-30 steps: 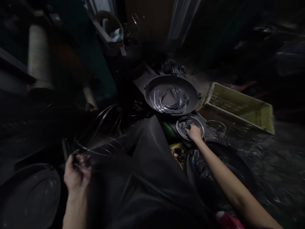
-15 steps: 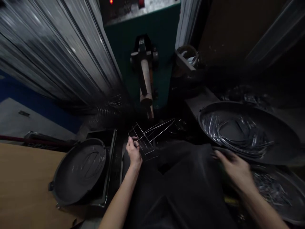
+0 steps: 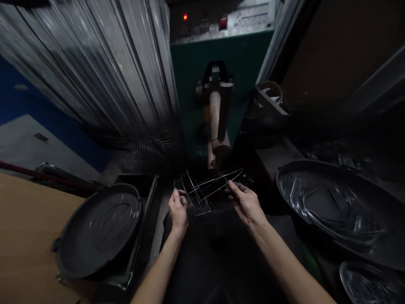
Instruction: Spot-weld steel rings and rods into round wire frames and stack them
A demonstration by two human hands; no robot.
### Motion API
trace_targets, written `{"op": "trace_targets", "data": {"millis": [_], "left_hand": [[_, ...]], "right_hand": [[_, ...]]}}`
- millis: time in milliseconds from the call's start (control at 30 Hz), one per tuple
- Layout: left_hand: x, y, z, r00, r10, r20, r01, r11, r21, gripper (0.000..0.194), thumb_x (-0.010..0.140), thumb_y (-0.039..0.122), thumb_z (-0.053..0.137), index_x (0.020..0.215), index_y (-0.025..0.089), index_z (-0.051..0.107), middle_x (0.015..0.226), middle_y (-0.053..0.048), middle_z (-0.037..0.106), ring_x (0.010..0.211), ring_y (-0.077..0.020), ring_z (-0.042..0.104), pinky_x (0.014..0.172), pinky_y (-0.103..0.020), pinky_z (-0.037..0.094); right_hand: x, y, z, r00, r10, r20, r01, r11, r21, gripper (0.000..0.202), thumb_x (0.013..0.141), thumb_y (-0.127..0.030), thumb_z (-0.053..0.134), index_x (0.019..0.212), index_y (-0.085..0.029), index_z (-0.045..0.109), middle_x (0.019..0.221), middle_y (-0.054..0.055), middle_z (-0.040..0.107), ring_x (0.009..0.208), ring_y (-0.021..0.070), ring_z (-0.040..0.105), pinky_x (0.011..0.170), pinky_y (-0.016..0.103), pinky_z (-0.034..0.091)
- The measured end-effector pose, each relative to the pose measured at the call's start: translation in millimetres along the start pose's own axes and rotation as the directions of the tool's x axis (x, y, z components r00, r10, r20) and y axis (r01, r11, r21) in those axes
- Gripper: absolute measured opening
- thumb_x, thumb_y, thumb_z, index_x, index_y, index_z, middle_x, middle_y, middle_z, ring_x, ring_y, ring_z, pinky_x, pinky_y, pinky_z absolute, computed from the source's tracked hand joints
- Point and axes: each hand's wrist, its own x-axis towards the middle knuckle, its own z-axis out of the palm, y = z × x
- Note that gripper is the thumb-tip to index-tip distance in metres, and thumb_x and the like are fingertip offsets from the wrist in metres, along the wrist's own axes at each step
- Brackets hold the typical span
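Observation:
A thin metal wire frame [image 3: 205, 195], made of crossing wires with a long loop on its right, is held above my dark-covered lap. My left hand [image 3: 179, 212] is closed on its left end, thumb uppermost. At the loop's right part, my right hand [image 3: 248, 204] pinches the wire between thumb and fingers. Whether a smaller piece is also in the right fingers cannot be made out. Just beyond the frame stand the thick, pale cylindrical arms [image 3: 215, 118] of a green machine [image 3: 186, 71].
At left, a round dark pan [image 3: 85, 249] with a few wire pieces rests on a crate [image 3: 147, 223]. A large pan [image 3: 329, 166] of bent wires [image 3: 316, 207] stands at right, above a smaller dish [image 3: 344, 274] of metal pieces. Corrugated metal [image 3: 126, 63] rises behind left.
My right hand has moved from beside the right-hand pans leftward to the wire frame and now grips it. The left hand keeps its hold. The view has shifted.

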Motion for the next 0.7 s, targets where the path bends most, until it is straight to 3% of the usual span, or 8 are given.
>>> {"op": "trace_targets", "data": {"millis": [200,500,700], "left_hand": [[3,0,-3.5,0.999,0.04,-0.019,-0.039,0.997,0.066,0.049,0.079,0.062,0.047,0.07,0.014,0.053,0.043,0.009,0.03,0.037,-0.0036,0.025,0.038,-0.015,0.019],[6,6,-4.8,0.999,-0.036,-0.038,0.036,0.999,0.003,0.046,0.078,0.06,0.05,0.071,0.015,0.053,0.043,0.009,0.027,0.038,-0.0037,0.023,0.038,-0.015,0.016],[10,12,-4.6,0.998,-0.064,-0.025,0.063,0.997,-0.041,0.044,0.077,0.059,0.052,0.071,0.015,0.052,0.043,0.01,0.025,0.038,-0.0035,0.021,0.039,-0.015,0.016]], "right_hand": [[-5,-1,12,0.993,0.113,-0.03,-0.111,0.992,0.06,0.043,0.038,-0.025,0.091,0.072,-0.013,0.067,0.066,-0.003,0.061,0.058,0.0057,0.056,0.042,0.011,0.041],[-10,-2,29,0.989,0.097,-0.111,-0.094,0.995,0.03,0.027,0.052,-0.016,0.084,0.071,-0.015,0.064,0.063,-0.003,0.061,0.054,0.006,0.056,0.04,0.011,0.041],[-10,-5,38,0.989,0.107,-0.103,-0.102,0.994,0.047,0.025,0.054,-0.014,0.083,0.069,-0.015,0.063,0.062,-0.003,0.06,0.052,0.0048,0.054,0.04,0.01,0.042]]}}
